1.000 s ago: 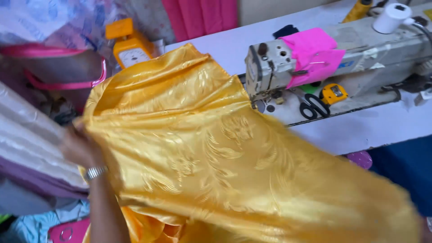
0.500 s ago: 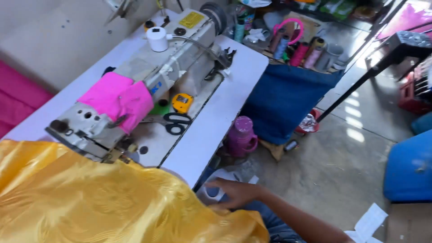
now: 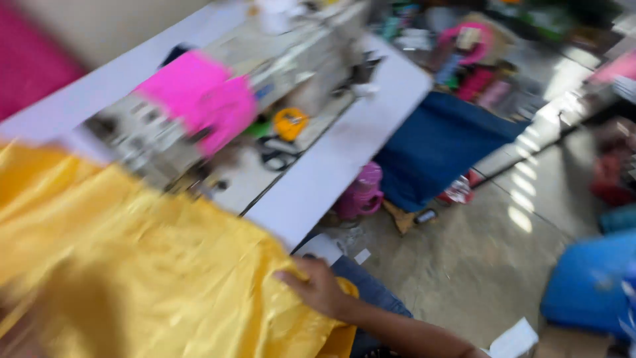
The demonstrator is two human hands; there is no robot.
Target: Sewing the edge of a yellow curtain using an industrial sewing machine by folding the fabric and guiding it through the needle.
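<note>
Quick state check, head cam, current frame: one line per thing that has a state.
Right hand: fingers closed on the edge of the yellow fabric.
Left hand: not in view.
Yellow fabric: spread out and crumpled, draped over the near end of the white table.
Sewing machine: upright on the table, a pink cloth draped over it.
Scissors: lying flat on the table; too blurred to tell open or closed.
Blue cloth: hanging off the table's far side.

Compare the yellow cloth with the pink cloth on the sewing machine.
The yellow cloth is large, shiny and spread across the table's near end; the pink cloth is small, matte and draped over the sewing machine. The right hand grips the yellow cloth's edge; nothing touches the pink cloth. Both are brightly coloured fabric.
</note>
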